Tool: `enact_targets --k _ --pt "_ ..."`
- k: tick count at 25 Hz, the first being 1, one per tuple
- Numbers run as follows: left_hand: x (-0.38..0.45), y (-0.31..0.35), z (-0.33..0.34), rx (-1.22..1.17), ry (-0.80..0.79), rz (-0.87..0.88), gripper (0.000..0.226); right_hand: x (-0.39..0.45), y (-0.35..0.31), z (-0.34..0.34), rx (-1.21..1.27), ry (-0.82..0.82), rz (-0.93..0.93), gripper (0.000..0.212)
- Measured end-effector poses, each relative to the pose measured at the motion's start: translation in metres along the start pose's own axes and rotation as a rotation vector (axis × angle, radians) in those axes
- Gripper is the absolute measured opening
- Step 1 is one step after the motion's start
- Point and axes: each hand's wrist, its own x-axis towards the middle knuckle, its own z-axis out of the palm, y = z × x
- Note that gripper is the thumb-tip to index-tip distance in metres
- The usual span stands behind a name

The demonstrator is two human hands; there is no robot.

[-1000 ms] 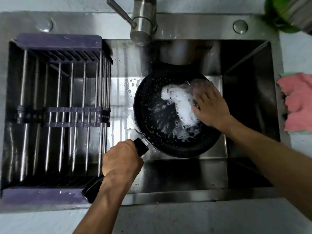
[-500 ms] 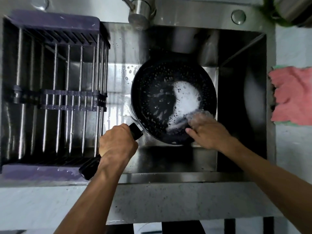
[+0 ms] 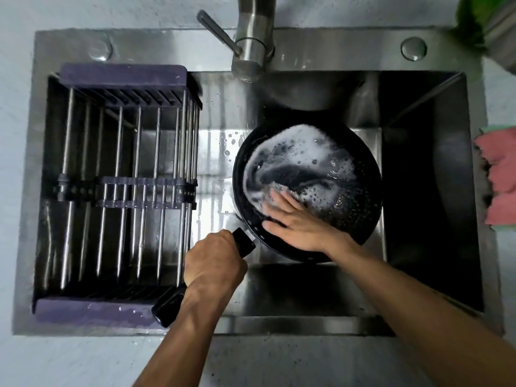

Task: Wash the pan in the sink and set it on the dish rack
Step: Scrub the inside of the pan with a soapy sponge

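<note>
1. Sitting in the middle of the frame, the round black non-stick pan [image 3: 307,188] lies inside the stainless steel sink [image 3: 418,191], its open side facing up at the camera.
2. Its long axis runs diagonally: the bowl lies toward the upper right and the straight black handle [image 3: 243,243] points to the lower left, its end [image 3: 167,308] reaching over the near rail of the purple-framed metal dish rack [image 3: 122,177], which fills the left part of the sink.
3. White soap foam [image 3: 296,152] covers the upper and left parts of the pan's inside.
4. The left hand [image 3: 213,263] is wrapped tight round the handle, knuckles up.
5. The right hand [image 3: 298,222] lies on the lower left of the pan's inside with fingers stretched out, pressing on something pale under the fingertips [image 3: 275,196]; what it is cannot be made out through the blur.
6. A steel tap [image 3: 251,48] stands above the pan at the top centre, and a pink cloth [image 3: 499,180] rests on the table at the right edge.
7. Compared with half a second ago, the right hand has moved from the pan's lower right rim to its lower left, and the foam has spread from a central patch into a wide arc.
</note>
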Motion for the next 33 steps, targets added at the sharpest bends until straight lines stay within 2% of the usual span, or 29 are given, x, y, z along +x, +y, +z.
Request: enact_targets --k 1,3,4,5,7,9,11,13,14,15,17,19,21,23,24,26,28,29,31,33 --pt "-0.001 0.000 0.001 -0.001 0.003 0.004 0.030 -0.017 0.021 0.005 -0.040 -0.005 0.032 0.063" --pt "-0.002 0.000 0.001 0.003 0.008 0.007 0.031 -0.023 0.054 -0.011 -0.088 0.037 0.282 0.067" --pt "-0.002 0.000 0.002 0.006 0.003 0.004 0.032 -0.013 0.050 -0.023 -0.032 0.062 0.362 0.070" --pt "-0.001 0.000 0.003 0.004 -0.002 0.005 0.032 0.005 0.037 -0.027 0.044 0.091 0.348 0.072" --pt "0.002 0.000 0.003 -0.011 0.000 0.003 0.032 0.022 -0.008 -0.020 0.047 0.059 0.151 0.073" --pt "0.004 -0.002 0.004 -0.002 0.006 0.003 0.031 0.006 -0.004 0.007 0.024 -0.021 -0.001 0.073" --pt "0.002 -0.002 0.006 -0.006 0.014 0.009 0.030 -0.017 0.039 0.010 -0.038 -0.059 0.055 0.078" --pt "0.001 -0.002 0.005 0.001 0.011 0.017 0.030 -0.001 0.049 -0.015 0.056 0.081 0.216 0.069" --pt "0.001 -0.001 0.006 0.001 0.013 0.022 0.030 0.015 0.034 -0.024 0.154 0.162 0.244 0.067" --pt "0.001 0.000 0.006 -0.007 0.019 0.021 0.030 0.028 0.012 -0.027 0.186 0.200 0.209 0.068" --pt "0.004 -0.001 0.005 0.002 0.023 0.016 0.029 0.027 -0.019 -0.007 0.110 0.145 0.046 0.069" --pt "0.003 -0.001 0.006 0.007 0.021 0.010 0.029 0.000 0.006 0.017 -0.026 0.031 -0.014 0.070" --pt "0.001 -0.001 0.005 0.004 0.018 0.014 0.030 -0.007 0.037 -0.004 -0.011 0.025 0.159 0.066" --pt "0.000 0.000 0.005 0.009 0.013 0.020 0.030 0.016 0.030 -0.033 0.118 0.121 0.306 0.064" --pt "0.001 0.000 0.004 0.001 0.016 0.019 0.030 0.027 0.012 -0.037 0.109 0.131 0.276 0.064" --pt "0.003 0.000 0.004 0.006 0.012 0.018 0.030 0.025 -0.020 -0.016 0.012 0.057 0.076 0.062" --pt "0.002 -0.001 0.005 0.011 0.012 0.013 0.030 -0.006 0.001 0.011 -0.032 -0.021 -0.062 0.060" --pt "0.001 0.000 0.005 0.009 0.016 0.016 0.030 -0.022 0.025 0.009 -0.033 -0.045 -0.041 0.060" --pt "0.000 -0.001 0.004 0.013 0.017 0.015 0.030 -0.015 0.052 -0.016 0.110 0.040 0.176 0.065" --pt "0.000 0.000 0.004 0.003 0.016 0.019 0.030 0.022 0.028 -0.031 0.160 0.181 0.265 0.066"
